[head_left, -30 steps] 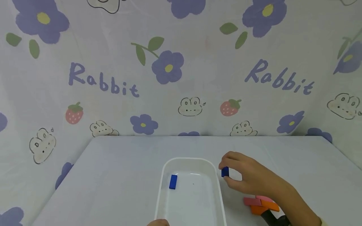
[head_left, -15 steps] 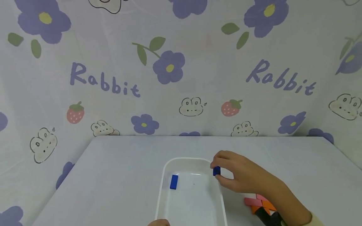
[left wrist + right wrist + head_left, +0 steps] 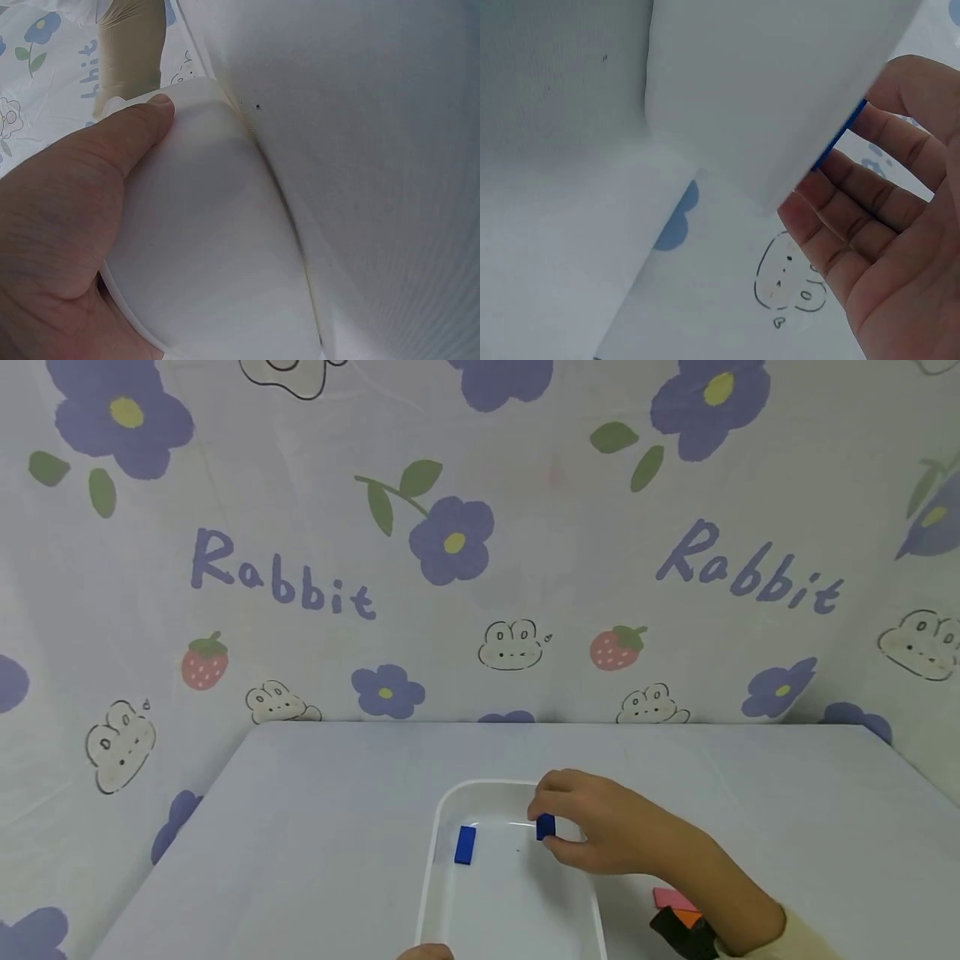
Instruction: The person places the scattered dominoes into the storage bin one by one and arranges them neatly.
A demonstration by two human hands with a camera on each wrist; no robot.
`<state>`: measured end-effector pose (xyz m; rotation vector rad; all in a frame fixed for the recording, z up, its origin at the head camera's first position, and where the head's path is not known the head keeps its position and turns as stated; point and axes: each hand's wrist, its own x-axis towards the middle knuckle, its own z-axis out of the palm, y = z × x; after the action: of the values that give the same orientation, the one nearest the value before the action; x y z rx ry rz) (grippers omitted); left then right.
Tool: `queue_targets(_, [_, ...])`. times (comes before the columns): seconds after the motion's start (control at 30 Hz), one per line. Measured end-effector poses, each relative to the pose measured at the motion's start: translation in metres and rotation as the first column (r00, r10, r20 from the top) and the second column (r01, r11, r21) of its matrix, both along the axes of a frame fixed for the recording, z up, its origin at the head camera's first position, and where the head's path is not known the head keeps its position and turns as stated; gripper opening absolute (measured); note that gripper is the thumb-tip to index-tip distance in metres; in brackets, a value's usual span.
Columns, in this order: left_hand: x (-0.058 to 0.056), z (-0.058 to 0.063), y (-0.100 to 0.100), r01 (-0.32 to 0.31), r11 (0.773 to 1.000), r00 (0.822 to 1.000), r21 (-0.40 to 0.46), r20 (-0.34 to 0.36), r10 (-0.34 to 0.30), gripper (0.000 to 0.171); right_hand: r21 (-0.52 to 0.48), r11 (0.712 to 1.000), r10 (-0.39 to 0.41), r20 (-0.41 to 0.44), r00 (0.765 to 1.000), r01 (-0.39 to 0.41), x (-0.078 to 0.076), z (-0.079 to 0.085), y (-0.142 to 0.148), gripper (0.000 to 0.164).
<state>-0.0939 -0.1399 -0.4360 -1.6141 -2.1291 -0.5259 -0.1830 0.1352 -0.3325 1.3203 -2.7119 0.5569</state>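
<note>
the left hand [image 3: 67,232] clasped the near end of the white tray [image 3: 517,910], probably to steady it. the right hand [image 3: 600,822] pinched a blue block [image 3: 545,828] over the tray's far right part, a grip fit for something small. another oblong block [image 3: 465,845] lay inside at left. the tray looked smooth plastic, round-cornered; a pink block [image 3: 672,899] and an orange block [image 3: 687,917] lay beside it on the tabletop [image 3: 345,827].

Behind the pale counter [image 3: 337,802] hung a whitish cloth [image 3: 570,543] printed with yellow-centred purple flowers [image 3: 453,542], green leaves [image 3: 614,437] and two red strawberries [image 3: 205,667]. The purple word "Rabbit" [image 3: 281,582] appeared twice, with outlined rabbit faces [image 3: 510,648] dotted lower down.
</note>
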Motion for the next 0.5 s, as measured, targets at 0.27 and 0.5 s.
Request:
queue_targets(0.27, [0.001, -0.001, 0.002, -0.007, 1.0, 0.999, 0.019, -0.035, 0.008, 0.018, 0.004, 0.998, 0.055, 0.0, 0.998, -0.055, -0.005, -0.011, -0.01, 0.018])
queue_targets(0.5, [-0.003, -0.032, 0.0, -0.064, 0.998, 0.998, 0.003, 0.018, 0.064, 0.013, -0.001, 0.998, 0.069, 0.04, 0.997, -0.069, -0.011, -0.024, -0.02, 0.02])
